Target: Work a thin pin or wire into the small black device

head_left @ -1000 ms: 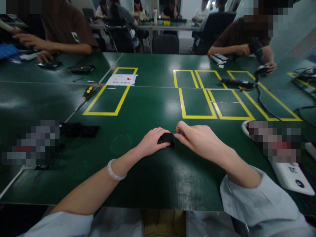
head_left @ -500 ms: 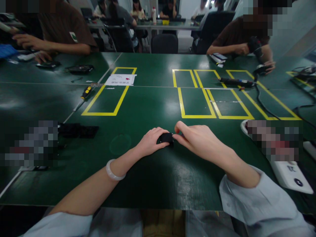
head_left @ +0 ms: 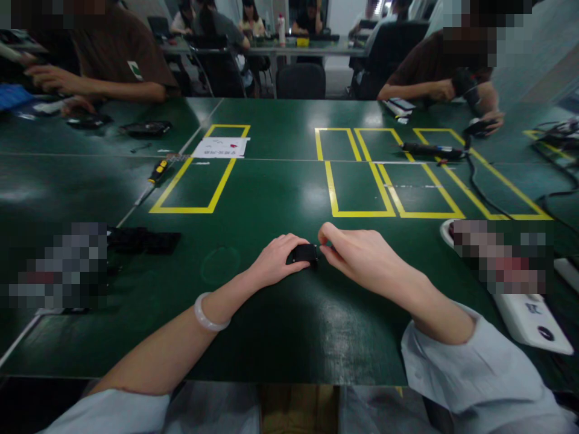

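Observation:
On the green table lies a small black block-like part (head_left: 304, 253), with small bright metal points at its right end. My left hand (head_left: 279, 256) grips it between thumb and fingers from the left. Close to the part's right end is my right hand (head_left: 350, 250), its thumb and forefinger curled together in a pinch. A narrow gap shows between those fingertips and the part. Whatever the pinch may hold is too small or hidden to tell.
Black parts (head_left: 145, 239) lie left of my hands. A yellow-black screwdriver (head_left: 158, 171) and paper label (head_left: 221, 147) lie farther off. At right are a white device (head_left: 534, 322) and a corded black tool (head_left: 434, 150). Two people work across the green table (head_left: 280, 187).
My right fingertips have shifted slightly right, away from the black part's end. My left hand and the part stay where they were.

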Demonstrator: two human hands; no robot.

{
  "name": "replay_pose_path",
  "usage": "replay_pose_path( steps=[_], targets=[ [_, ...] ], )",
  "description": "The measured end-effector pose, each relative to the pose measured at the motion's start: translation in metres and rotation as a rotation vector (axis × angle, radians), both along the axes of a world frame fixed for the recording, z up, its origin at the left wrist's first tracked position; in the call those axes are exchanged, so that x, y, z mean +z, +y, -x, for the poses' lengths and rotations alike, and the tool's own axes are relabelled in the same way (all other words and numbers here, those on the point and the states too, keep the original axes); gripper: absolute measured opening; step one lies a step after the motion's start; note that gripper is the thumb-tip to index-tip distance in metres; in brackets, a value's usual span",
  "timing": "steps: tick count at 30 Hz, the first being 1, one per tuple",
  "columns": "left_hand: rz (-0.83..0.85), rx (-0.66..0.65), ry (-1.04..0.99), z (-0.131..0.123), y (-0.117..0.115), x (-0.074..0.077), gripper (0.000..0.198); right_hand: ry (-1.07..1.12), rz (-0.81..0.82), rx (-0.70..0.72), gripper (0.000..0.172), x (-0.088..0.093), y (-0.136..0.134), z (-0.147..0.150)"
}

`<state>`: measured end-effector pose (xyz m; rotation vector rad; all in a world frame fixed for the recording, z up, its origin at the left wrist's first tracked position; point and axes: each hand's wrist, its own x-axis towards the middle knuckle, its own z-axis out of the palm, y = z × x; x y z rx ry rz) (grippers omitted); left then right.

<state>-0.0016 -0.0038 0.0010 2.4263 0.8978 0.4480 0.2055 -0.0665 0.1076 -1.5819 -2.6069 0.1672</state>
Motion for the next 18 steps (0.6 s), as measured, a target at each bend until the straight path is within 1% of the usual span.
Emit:
replay_pose_path(
  steps=[3, 5, 10, 13, 18],
  targets=[
    [0.003, 0.003, -0.003, 0.0003, 0.0000, -0.0001, 0.036, -0.031, 0.004, -0.033, 0.022, -0.0002, 0.0010, 0.0019],
    [0.002, 0.003, 0.002, 0.0006, -0.0001, 0.0000, 0.036, -0.038, 0.000, -0.037, 0.023, -0.0006, 0.0015, 0.0019],
    [-0.014, -0.004, 0.000, 0.0013, -0.0008, 0.0010, 0.036, 0.017, 0.006, -0.010, 0.013, -0.0001, 0.0006, -0.0012],
    [-0.020, 0.001, -0.006, 0.0013, -0.0013, 0.0014, 0.037, 0.028, -0.005, 0.001, 0.012, 0.0005, 0.0000, -0.0015],
    [-0.017, 0.001, -0.005, 0.0014, -0.0012, 0.0003, 0.035, -0.025, -0.032, -0.028, 0.024, -0.0007, 0.0009, 0.0006]
  ],
)
